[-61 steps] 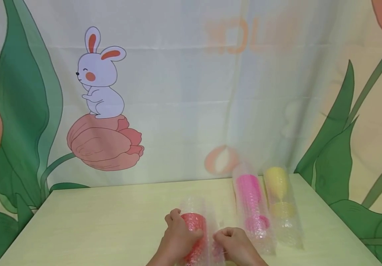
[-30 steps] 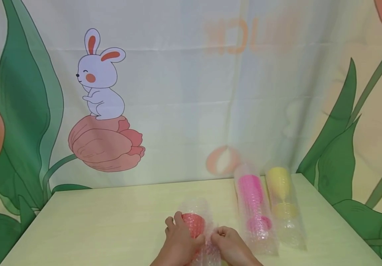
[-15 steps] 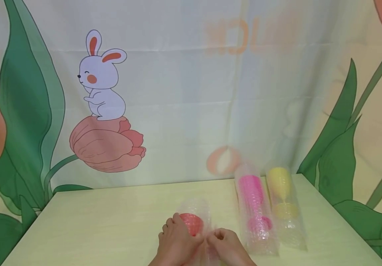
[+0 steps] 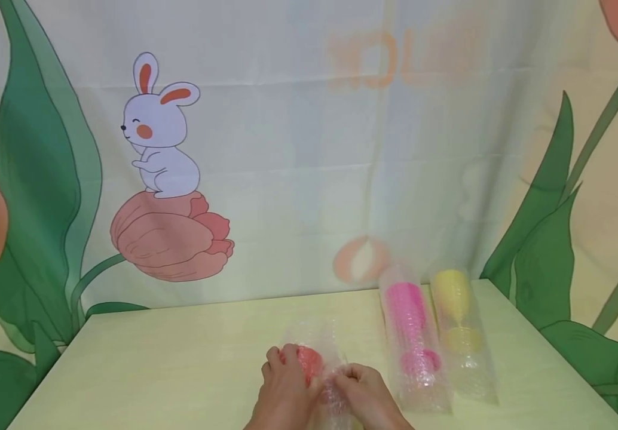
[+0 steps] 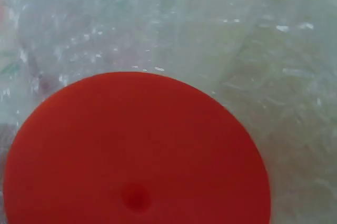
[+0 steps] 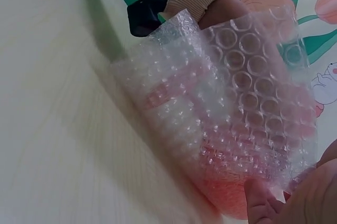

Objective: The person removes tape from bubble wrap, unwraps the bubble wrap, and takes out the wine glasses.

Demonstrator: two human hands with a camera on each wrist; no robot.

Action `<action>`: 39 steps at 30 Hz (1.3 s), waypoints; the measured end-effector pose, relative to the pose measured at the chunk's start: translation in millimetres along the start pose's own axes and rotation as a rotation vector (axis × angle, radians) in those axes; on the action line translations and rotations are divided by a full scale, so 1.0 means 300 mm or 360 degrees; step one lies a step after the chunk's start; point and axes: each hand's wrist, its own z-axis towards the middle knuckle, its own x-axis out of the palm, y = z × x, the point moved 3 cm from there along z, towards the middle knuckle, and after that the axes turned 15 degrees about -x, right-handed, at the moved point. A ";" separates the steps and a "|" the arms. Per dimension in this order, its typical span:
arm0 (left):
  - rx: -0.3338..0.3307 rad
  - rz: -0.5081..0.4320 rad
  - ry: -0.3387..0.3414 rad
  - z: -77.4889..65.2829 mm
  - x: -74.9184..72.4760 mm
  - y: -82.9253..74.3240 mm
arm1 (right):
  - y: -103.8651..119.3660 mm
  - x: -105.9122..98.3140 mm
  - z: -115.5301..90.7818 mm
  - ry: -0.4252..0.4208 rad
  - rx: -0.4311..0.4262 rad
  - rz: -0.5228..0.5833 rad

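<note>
A red, round-ended object [image 4: 309, 361] lies on the table, wrapped in clear bubble wrap [image 4: 336, 399]. My left hand [image 4: 287, 385] lies over it from the left with curled fingers, gripping it through the wrap. From the right, my right hand [image 4: 368, 391] pinches the wrap's loose edge against the roll, close to the left thumb. In the left wrist view the object's flat red disc [image 5: 142, 145] has a small dimple and sits inside the film. The right wrist view shows the layered bubble wrap [image 6: 247, 71] and right-hand fingers [image 6: 263, 203]. The object's kind cannot be told.
Two more bubble-wrapped rolls, one with a pink object [image 4: 407, 307] and one with a yellow object [image 4: 453, 298], lie to the right on the pale table [image 4: 180, 358]. A printed curtain [image 4: 287, 149] hangs behind the table. A dark device [image 6: 146, 16] sits by the left sleeve.
My right hand has moved left with the wrap's edge, drawing it across the red object towards my left hand. Less red shows now. The pink and yellow rolls stay in place.
</note>
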 end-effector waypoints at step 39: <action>-0.0110 -0.0141 0.0088 0.051 -0.055 0.084 | -0.021 -0.007 -0.013 0.0072 0.0101 0.0316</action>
